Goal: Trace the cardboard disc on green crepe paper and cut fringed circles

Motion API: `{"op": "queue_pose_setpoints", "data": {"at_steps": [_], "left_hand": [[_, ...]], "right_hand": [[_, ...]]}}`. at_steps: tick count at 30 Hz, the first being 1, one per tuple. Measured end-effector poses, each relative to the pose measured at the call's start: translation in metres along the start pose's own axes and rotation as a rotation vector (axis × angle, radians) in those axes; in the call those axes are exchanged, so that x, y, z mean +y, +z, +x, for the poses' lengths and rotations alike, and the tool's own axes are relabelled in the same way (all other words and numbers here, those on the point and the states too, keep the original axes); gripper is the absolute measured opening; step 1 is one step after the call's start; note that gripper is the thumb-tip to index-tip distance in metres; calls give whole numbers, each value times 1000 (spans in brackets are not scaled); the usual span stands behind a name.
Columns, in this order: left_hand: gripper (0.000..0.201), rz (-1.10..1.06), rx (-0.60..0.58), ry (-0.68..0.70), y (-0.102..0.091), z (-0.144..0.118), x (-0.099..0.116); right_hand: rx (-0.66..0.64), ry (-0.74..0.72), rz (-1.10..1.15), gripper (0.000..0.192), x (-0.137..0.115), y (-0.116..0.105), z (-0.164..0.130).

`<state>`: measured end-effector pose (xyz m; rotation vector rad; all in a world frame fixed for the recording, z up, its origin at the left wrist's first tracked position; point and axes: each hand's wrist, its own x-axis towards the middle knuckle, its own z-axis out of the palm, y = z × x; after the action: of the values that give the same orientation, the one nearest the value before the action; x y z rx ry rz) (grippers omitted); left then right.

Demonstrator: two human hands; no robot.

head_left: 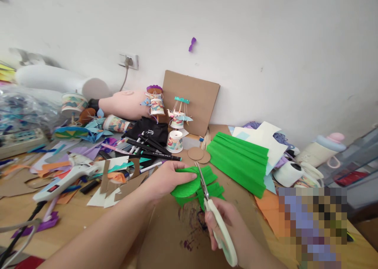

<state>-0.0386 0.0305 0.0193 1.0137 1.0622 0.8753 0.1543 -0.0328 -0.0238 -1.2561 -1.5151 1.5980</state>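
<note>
My left hand (165, 178) pinches a folded piece of green crepe paper (189, 184) over a brown cardboard sheet (177, 237) on the table. My right hand (220, 220) grips pale-handled scissors (220, 229). Their metal blades (202, 182) point away from me and lie across the green paper, slightly apart. Cut green flaps (214, 190) spread out to the right of the blades.
A larger folded stack of green crepe paper (240, 161) lies to the right. A white glue gun (66, 178), black markers (153, 149), paper scraps, decorated paper cups (175, 141) and a leaning cardboard panel (191, 100) crowd the table's far side.
</note>
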Motion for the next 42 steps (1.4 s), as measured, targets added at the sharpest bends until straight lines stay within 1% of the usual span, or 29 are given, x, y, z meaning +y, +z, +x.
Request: {"op": "queue_pose_setpoints", "data": {"at_steps": [10, 14, 16, 19, 22, 24, 28, 35, 42], "left_hand": [[31, -2, 5, -11, 0, 0, 1], [32, -62, -8, -18, 0, -1, 2], [32, -97, -1, 6, 0, 0, 2], [29, -111, 47, 51, 0, 1, 1], [28, -119, 53, 57, 0, 1, 1], [30, -112, 58, 54, 0, 1, 2], [33, -41, 72, 49, 2, 1, 1], [34, 82, 40, 84, -1, 3, -6], [29, 56, 56, 133, -1, 2, -3]], "right_hand": [[21, 21, -10, 55, 0, 1, 1], [23, 26, -11, 55, 0, 1, 2], [29, 23, -8, 55, 0, 2, 2], [35, 25, 11, 58, 0, 2, 2], [20, -31, -6, 56, 3, 1, 1], [13, -67, -29, 54, 5, 0, 0], [9, -50, -46, 54, 6, -1, -1], [-12, -72, -50, 54, 3, -1, 1], [-12, -86, -25, 50, 9, -3, 1]]}}
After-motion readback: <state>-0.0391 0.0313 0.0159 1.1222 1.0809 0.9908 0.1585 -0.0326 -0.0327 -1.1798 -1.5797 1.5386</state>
